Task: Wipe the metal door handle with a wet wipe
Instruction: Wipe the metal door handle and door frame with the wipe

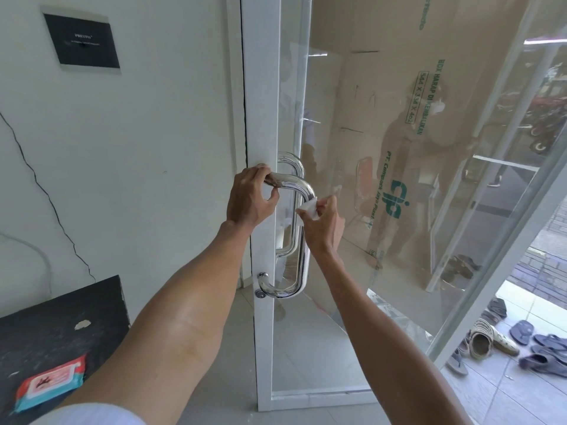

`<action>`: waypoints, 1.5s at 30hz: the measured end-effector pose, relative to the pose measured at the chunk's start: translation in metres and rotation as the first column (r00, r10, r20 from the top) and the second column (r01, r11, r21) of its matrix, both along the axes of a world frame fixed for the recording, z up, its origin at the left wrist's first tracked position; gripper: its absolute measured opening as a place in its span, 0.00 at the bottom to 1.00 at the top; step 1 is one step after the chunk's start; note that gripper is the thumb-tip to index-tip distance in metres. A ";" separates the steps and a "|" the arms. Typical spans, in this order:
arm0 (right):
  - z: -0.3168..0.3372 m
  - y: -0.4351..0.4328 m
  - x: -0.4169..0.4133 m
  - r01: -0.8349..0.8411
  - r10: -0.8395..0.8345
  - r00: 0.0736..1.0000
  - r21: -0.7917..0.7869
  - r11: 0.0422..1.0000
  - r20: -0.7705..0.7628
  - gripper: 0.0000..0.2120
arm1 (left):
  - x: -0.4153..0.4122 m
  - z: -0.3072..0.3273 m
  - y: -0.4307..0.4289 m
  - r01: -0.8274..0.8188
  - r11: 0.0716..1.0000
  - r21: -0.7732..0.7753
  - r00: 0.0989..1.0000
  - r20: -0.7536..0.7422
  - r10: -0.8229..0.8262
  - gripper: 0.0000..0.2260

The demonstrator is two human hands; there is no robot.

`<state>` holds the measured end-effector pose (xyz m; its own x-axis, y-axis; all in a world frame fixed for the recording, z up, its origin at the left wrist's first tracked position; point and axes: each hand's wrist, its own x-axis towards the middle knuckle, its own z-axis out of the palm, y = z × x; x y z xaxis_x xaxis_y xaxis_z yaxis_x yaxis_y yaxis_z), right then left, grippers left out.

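A polished metal D-shaped door handle is fixed to the white frame of a glass door. My left hand grips the handle's top bend near the frame. My right hand pinches a folded white wet wipe and presses it against the upper part of the handle's vertical bar. A second handle shows behind the glass.
A pack of wet wipes lies on a black surface at lower left. A round lock sits below the handle. Sandals and shoes lie on the floor outside at right. A cardboard sheet stands behind the glass.
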<state>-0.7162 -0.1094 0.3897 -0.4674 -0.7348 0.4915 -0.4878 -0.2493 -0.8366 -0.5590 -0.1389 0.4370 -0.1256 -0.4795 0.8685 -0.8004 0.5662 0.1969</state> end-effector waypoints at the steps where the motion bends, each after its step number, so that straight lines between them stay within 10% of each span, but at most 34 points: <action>1: 0.004 -0.002 0.000 0.000 0.000 1.000 -0.010 1.000 -0.003 0.22 | 0.000 -0.001 -0.001 0.002 1.000 0.000 1.000 -0.002 -0.002 0.15; 45: -0.043 0.002 0.006 -0.040 0.040 0.988 -0.004 0.999 0.147 0.17 | 0.001 -0.006 -0.011 -0.014 0.997 -0.080 1.000 -0.003 0.014 0.18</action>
